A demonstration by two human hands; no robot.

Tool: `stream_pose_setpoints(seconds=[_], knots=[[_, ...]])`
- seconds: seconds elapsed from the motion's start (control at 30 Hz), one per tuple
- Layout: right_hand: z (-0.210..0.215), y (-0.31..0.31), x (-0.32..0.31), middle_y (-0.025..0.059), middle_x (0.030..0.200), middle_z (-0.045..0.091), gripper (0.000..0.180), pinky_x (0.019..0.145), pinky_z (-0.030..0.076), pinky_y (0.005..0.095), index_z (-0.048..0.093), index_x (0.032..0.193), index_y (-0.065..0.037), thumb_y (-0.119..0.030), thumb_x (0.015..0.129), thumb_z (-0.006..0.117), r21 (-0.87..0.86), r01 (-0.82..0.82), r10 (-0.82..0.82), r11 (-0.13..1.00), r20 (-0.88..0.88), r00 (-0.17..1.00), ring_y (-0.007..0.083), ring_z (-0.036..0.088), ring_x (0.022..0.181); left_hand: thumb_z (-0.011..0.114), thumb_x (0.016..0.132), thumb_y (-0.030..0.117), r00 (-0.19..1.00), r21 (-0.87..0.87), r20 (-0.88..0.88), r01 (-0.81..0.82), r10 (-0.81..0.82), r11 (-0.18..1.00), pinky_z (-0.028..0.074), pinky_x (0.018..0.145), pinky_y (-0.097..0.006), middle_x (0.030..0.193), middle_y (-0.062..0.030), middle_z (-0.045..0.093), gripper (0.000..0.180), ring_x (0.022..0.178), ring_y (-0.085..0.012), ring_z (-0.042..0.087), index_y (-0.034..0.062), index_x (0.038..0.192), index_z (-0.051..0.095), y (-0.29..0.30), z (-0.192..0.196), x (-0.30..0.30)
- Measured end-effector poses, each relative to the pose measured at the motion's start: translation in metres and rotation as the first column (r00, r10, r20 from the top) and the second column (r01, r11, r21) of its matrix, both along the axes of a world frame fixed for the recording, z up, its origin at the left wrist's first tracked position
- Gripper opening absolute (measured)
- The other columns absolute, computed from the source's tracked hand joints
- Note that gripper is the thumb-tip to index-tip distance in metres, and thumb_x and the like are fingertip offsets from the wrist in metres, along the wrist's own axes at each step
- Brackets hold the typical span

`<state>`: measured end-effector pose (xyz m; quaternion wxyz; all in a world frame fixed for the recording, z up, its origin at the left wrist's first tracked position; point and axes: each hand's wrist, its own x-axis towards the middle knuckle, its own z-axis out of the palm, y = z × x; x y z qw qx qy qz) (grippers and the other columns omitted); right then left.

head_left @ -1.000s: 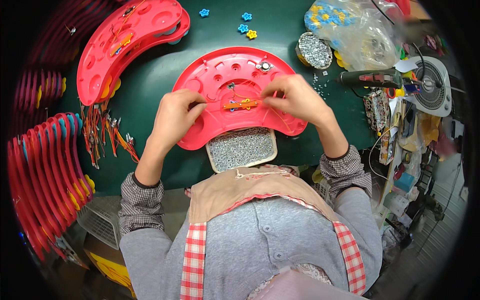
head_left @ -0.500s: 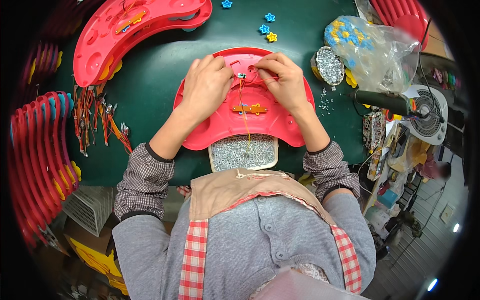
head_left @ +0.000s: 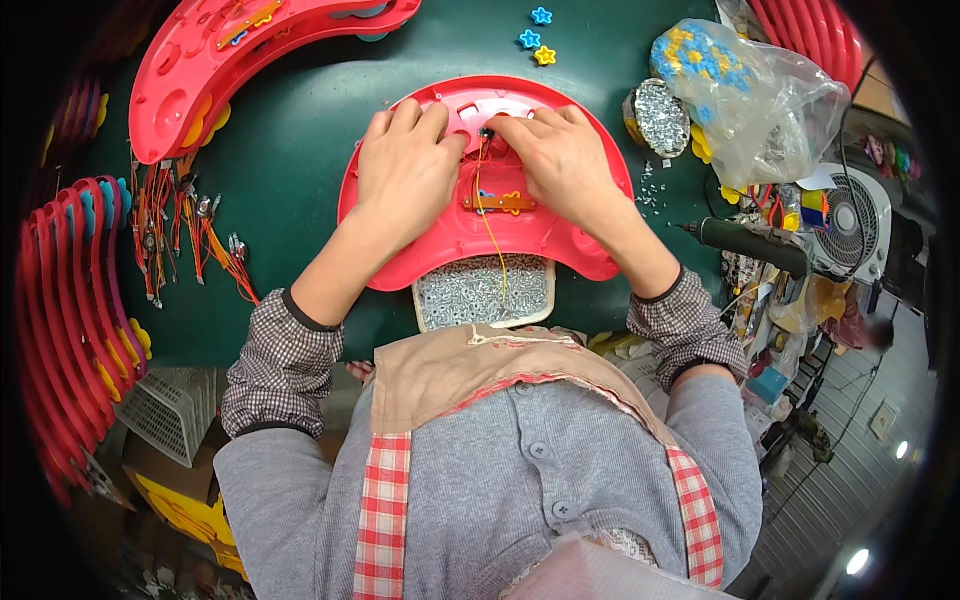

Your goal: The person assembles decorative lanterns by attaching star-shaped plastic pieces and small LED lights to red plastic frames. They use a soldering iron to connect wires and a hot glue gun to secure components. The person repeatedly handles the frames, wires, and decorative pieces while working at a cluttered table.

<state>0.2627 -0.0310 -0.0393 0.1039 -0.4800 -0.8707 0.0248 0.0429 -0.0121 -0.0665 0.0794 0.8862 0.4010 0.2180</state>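
A curved red plastic shell [head_left: 425, 258] lies in front of me, its hollow side up. Near its far middle sits a small green circuit board [head_left: 487, 134] with thin red and yellow wires. My left hand [head_left: 408, 165] rests over the shell's left part, fingers bent and closed, thumb tip beside the wires. My right hand [head_left: 565, 160] is curled over the right part, a fingertip touching the board. What either hand pinches is hidden under the fingers. Across the shell's middle runs an orange-brown strip [head_left: 490, 204], and a yellow wire hangs over the near edge.
A tray of small metal parts [head_left: 450, 300] is partly under the shell. Another red shell [head_left: 165, 105] lies far left, above bundled wires [head_left: 155, 230]. Stacked red shells [head_left: 75, 290] stand left. Right are a tin of metal pieces [head_left: 662, 118], a plastic bag [head_left: 780, 100] and a power screwdriver [head_left: 750, 243].
My right hand has turned and moved inward, from pinching red wires to bending over the board. The left hand stays near its place. The shell has shifted slightly away from me.
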Motion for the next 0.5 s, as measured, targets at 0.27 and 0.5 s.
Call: stream_pose_setpoints(seconds=[0.27,0.5], knots=[[0.014,-0.055,-0.017,0.0045,0.069,0.064,0.021,0.075,0.046,0.0419,0.072,0.080,-0.009,-0.029,0.077,0.079,-0.118,0.164,-0.192,0.979,-0.294,0.936,0.0254,0.064,0.070,0.075,0.085,0.010,0.925,-0.085,0.363,-0.090,0.115,0.992,0.045,0.083,-0.040,0.096,-0.0061,0.065,0.012,0.092,-0.0259,0.060,0.0056,0.095,0.070,-0.026,0.022,-0.013],[0.005,-0.058,-0.019,0.0129,0.077,0.068,0.013,0.066,0.055,0.0420,0.071,0.087,-0.002,-0.014,0.082,0.072,-0.474,0.160,-0.385,0.866,-0.429,0.817,0.0298,0.069,0.071,0.083,0.082,0.033,0.938,-0.315,0.341,0.049,0.065,0.948,0.039,0.070,-0.041,0.077,-0.0068,0.058,0.032,0.076,-0.0271,0.055,0.0063,0.078,0.065,-0.085,0.018,-0.015]])
